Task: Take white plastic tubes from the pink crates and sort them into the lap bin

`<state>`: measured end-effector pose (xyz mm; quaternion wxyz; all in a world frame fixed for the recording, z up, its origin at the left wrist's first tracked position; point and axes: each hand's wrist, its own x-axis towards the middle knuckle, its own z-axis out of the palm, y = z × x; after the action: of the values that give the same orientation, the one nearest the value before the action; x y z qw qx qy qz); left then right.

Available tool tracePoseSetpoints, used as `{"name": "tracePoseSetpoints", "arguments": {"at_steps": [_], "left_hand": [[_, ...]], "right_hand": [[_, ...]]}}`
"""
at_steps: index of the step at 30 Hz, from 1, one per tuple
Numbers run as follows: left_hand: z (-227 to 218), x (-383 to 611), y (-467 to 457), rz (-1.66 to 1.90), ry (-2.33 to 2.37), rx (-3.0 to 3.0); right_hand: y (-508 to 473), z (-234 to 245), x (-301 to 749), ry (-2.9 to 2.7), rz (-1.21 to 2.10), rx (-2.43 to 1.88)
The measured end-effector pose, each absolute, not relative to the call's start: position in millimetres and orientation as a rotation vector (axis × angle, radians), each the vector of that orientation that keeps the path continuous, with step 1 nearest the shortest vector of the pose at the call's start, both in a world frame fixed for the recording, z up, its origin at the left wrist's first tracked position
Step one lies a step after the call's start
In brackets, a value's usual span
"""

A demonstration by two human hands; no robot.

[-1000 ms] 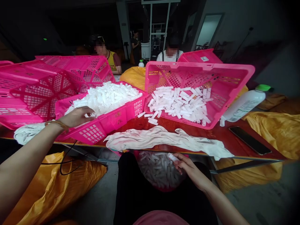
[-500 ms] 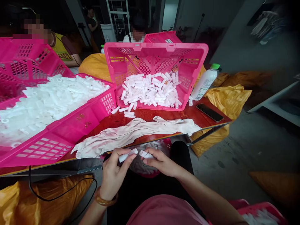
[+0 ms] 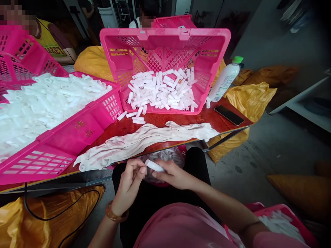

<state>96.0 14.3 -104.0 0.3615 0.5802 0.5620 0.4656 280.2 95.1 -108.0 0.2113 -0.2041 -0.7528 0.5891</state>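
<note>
My right hand (image 3: 173, 174) pinches a short white plastic tube (image 3: 154, 165) between thumb and fingers, tilted with its free end toward the left. Just left of that end is my left hand (image 3: 132, 181), its fingers loosely bent and thumb a little apart, with no tube visible in it. Both hands are above my lap at the table's front edge. Below and behind them, under the table edge, a pink basket (image 3: 182, 149) with more white tubes is partly hidden.
A heaped pink crate (image 3: 95, 129) of tubes stands left; another pink crate (image 3: 165, 32) lies on its side with tubes inside. A white cloth (image 3: 144, 137), phone (image 3: 229, 115) and green-capped bottle (image 3: 225, 81) are on the table. Co-workers sit beyond.
The tube that was in my left hand no longer shows there. My right hand has moved slightly left with its tube, which now shows more of its length. The view has tipped downward.
</note>
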Motion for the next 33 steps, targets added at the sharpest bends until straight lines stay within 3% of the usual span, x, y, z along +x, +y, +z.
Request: {"name": "tracePoseSetpoints", "arguments": {"at_steps": [5,14,18,22,28,33], "left_hand": [[-103,77,10,1.260,1.541,1.642],[-88,88,7,1.102,1.327,1.763],[-97,94,5,1.105,1.427,1.677],[-107,91,3,0.995,1.355,1.791],[-102,88,7,0.852,1.409,1.894],[-101,90,9,0.730,1.375,1.862]], "right_hand": [[95,-108,281,-1.618,2.385,-0.420],[88,-116,277,-1.172,2.841,-0.280],[87,-124,276,-1.413,2.459,-0.485],[94,-123,283,-1.619,2.453,-0.456],[108,-98,289,-2.513,1.376,-0.449],[106,-105,283,-2.707,1.211,-0.522]]}}
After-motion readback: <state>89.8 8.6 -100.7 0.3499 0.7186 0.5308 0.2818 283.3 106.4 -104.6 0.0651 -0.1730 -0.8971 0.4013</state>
